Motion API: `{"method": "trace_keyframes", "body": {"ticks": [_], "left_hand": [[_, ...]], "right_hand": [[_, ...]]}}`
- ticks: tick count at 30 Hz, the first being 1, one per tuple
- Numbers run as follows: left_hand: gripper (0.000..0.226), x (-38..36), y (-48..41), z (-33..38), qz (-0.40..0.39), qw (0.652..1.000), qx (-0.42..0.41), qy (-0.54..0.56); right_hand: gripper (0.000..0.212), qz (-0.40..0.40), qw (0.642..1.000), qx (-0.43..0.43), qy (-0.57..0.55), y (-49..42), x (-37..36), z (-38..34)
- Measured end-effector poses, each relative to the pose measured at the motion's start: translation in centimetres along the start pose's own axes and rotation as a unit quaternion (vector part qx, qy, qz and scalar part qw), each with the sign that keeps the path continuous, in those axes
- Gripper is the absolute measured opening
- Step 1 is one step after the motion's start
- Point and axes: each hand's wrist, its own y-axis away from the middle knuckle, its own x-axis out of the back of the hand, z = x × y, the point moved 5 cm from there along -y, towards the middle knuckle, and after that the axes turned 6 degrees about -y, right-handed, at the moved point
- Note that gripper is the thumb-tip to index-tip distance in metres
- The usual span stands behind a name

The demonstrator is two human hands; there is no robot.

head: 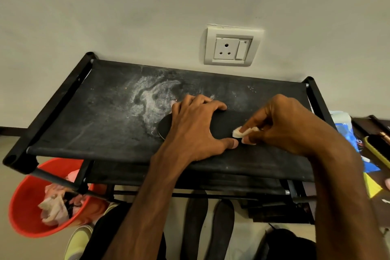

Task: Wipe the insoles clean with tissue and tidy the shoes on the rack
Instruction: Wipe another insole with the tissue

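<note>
A black insole [223,124] lies flat on the dusty black fabric top of the shoe rack [101,112]. My left hand [196,126] spans its left half, fingers over the far edge and thumb at the near edge, holding it down. My right hand [280,124] pinches a small white wad of tissue [239,132] against the insole's right part. The insole's right end is hidden under my right hand.
A red bucket [27,207] with used tissues and cloth stands at the lower left. Two more dark insoles [209,224] lie on the floor below the rack, beside a yellow-green shoe [78,240]. A blue packet [348,133] sits right of the rack. A wall socket [231,47] is behind.
</note>
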Motion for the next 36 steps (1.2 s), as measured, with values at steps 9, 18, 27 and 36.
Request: {"method": "trace_keyframes", "body": {"ticks": [9, 18, 27, 36], "left_hand": [[0.081, -0.3, 0.0, 0.1, -0.007, 1.0, -0.006, 0.007], [0.083, -0.3, -0.2, 0.0, -0.012, 1.0, -0.001, 0.009], [0.083, -0.3, -0.1, 0.1, -0.013, 1.0, -0.002, 0.008], [0.082, -0.3, -0.2, 0.0, -0.012, 1.0, 0.002, 0.018]], "right_hand": [[0.014, 0.17, 0.985, -0.032, -0.007, -1.4, -0.1, 0.6], [0.014, 0.063, 0.997, 0.043, -0.033, -0.9, -0.4, -0.2], [0.015, 0.087, 0.996, -0.004, 0.031, -0.9, -0.1, 0.2], [0.014, 0.064, 0.997, 0.022, -0.033, -0.7, 0.0, 0.3]]}}
